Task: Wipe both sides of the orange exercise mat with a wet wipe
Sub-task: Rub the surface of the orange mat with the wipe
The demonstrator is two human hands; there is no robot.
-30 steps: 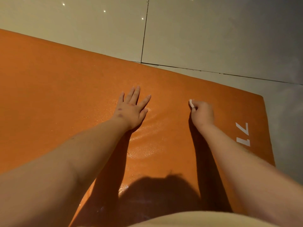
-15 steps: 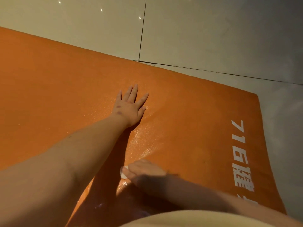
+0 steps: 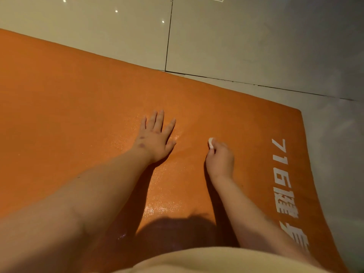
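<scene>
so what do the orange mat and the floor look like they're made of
Orange mat: probably foam or rubber, matte with a fine pebbled grain; wet patches glint on it. Floor: looks like glazed ceramic or polished stone tile, glossy enough to mirror small points of light, with dark grout lines between slabs.

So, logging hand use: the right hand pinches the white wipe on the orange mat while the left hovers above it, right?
No: the head view shows the left hand lying flat on the orange mat, not hovering. The right hand pinches the white wipe.
</scene>
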